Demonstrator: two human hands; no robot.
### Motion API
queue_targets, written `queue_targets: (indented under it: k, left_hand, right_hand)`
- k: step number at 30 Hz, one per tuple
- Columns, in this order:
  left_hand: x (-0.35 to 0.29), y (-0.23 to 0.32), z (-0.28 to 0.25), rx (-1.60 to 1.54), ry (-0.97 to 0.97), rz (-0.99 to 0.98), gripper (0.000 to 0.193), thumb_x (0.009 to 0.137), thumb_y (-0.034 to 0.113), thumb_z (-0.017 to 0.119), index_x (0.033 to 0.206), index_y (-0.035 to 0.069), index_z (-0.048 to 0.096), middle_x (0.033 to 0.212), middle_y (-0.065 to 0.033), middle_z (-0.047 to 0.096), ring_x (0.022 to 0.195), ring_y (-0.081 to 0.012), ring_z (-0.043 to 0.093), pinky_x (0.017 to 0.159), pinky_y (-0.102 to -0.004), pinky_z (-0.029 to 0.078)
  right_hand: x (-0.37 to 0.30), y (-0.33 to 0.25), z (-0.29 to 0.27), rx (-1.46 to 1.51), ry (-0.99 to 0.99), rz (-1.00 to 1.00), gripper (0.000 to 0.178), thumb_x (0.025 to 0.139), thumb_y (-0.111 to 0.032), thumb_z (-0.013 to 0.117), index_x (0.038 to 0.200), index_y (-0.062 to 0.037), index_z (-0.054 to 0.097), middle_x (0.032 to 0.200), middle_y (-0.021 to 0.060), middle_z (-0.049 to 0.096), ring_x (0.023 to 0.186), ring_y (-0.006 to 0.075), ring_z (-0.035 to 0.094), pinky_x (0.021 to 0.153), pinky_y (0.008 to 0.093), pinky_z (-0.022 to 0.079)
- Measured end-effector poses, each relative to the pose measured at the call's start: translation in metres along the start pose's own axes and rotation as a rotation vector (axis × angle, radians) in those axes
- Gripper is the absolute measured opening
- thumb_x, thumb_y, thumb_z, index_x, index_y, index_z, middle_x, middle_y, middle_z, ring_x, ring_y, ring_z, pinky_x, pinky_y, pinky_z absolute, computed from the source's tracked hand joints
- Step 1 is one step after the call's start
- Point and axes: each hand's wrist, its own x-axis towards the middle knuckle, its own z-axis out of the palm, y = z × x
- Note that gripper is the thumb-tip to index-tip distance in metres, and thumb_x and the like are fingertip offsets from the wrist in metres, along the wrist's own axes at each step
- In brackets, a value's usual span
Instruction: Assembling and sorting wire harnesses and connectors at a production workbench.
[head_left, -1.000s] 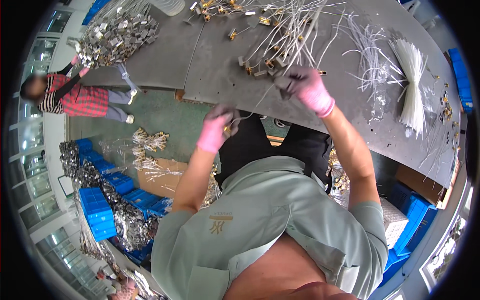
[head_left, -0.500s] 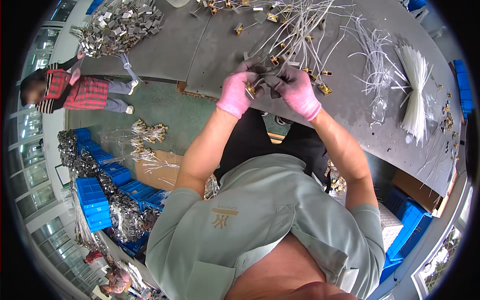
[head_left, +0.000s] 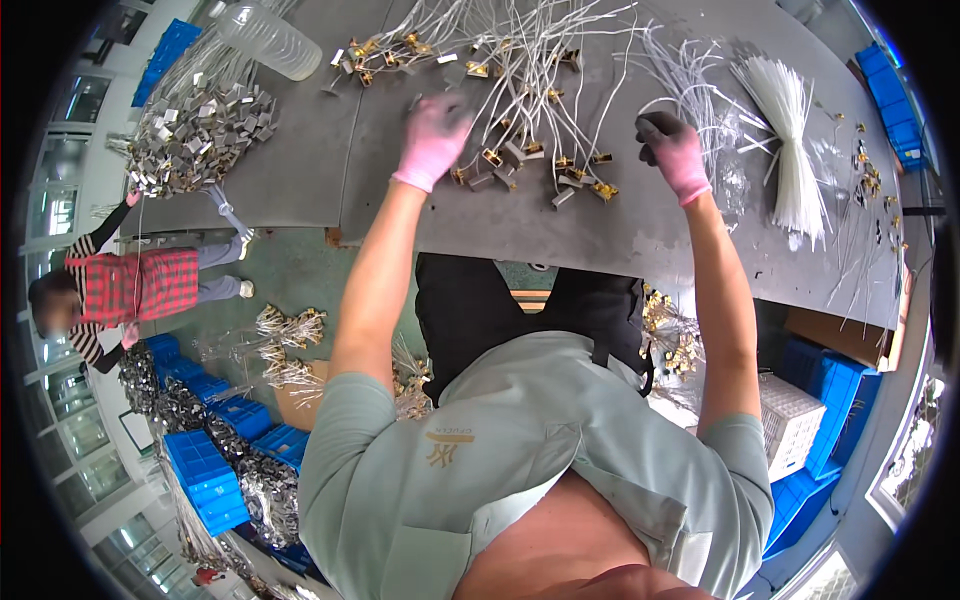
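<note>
My left hand (head_left: 437, 140), in a pink glove with dark grey fingers, is over the table just left of the white-wired parts; motion smears its fingers. On the right, my right hand (head_left: 674, 155) is raised beside loose white plastic strips (head_left: 692, 85), its gloved fingers curled in. Whether a strip is pinched in them I cannot make out. Between my hands lies a spread of small brass-and-grey metal parts (head_left: 602, 190) on long white wires (head_left: 535, 70). A tied bundle of white strips (head_left: 795, 170) lies farther right.
A heap of grey metal pieces (head_left: 200, 135) and a clear plastic bottle (head_left: 270, 40) are at the table's far left. Another person (head_left: 135, 285) in a red checked apron stands left. Blue crates (head_left: 205, 480) stand on the floor. The table's near edge (head_left: 560, 262) runs before me.
My hands, together over a brass part before, have moved apart: the left to the left, the right toward the loose strips. The whole view has shifted, bringing the bottle in.
</note>
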Motion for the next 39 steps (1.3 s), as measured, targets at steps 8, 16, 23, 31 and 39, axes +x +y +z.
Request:
queue_targets:
  k: [8, 16, 23, 31, 39]
  left_hand:
    - [-0.016, 0.066, 0.069, 0.479, -0.337, 0.167, 0.032, 0.073, 0.035, 0.072, 0.094, 0.012, 0.069, 0.11, -0.0088, 0.06, 0.113, -0.029, 0.051, 0.096, -0.0423, 0.039]
    - [-0.027, 0.086, 0.029, 0.302, -0.201, 0.652, 0.018, 0.069, 0.025, 0.072, 0.081, 0.012, 0.068, 0.095, -0.0038, 0.061, 0.095, -0.0225, 0.055, 0.085, -0.0361, 0.044]
    - [-0.06, 0.077, 0.002, -0.34, -0.286, 0.198, 0.033, 0.078, 0.023, 0.075, 0.103, 0.003, 0.064, 0.1, -0.0072, 0.061, 0.087, -0.0196, 0.064, 0.074, -0.0333, 0.053]
    - [-0.069, 0.079, 0.006, -0.999, -0.188, 0.144, 0.058, 0.076, 0.039, 0.077, 0.117, 0.001, 0.06, 0.096, -0.0061, 0.066, 0.084, -0.0128, 0.063, 0.069, -0.0245, 0.05]
    - [-0.067, 0.108, -0.011, -1.139, -0.218, 0.243, 0.036, 0.087, 0.031, 0.068, 0.1, 0.0, 0.053, 0.088, -0.0153, 0.064, 0.077, -0.0228, 0.063, 0.067, -0.034, 0.053]
  right_hand:
    - [-0.002, 0.011, 0.041, -0.087, -0.111, -0.151, 0.022, 0.09, -0.017, 0.06, 0.101, 0.0024, 0.064, 0.074, 0.0045, 0.064, 0.056, 0.0083, 0.055, 0.054, 0.0248, 0.046]
    - [-0.004, -0.009, 0.073, 0.297, -0.298, -0.098, 0.043, 0.088, -0.035, 0.067, 0.103, 0.004, 0.063, 0.079, 0.0048, 0.064, 0.061, 0.0078, 0.056, 0.054, 0.0241, 0.046]
    - [-0.034, -0.064, 0.076, 0.703, -0.472, -0.072, 0.026, 0.094, -0.023, 0.059, 0.095, 0.0026, 0.06, 0.073, 0.0071, 0.062, 0.059, 0.0123, 0.057, 0.054, 0.0242, 0.045]
    - [-0.048, -0.078, 0.067, 0.834, -0.589, -0.253, 0.031, 0.093, -0.029, 0.058, 0.096, 0.002, 0.057, 0.074, 0.009, 0.061, 0.06, 0.0159, 0.056, 0.057, 0.0291, 0.046]
    - [-0.073, -0.094, 0.07, 0.92, -0.454, -0.205, 0.028, 0.093, -0.026, 0.057, 0.101, 0.0008, 0.057, 0.087, 0.0096, 0.061, 0.058, 0.0133, 0.054, 0.054, 0.0254, 0.042]
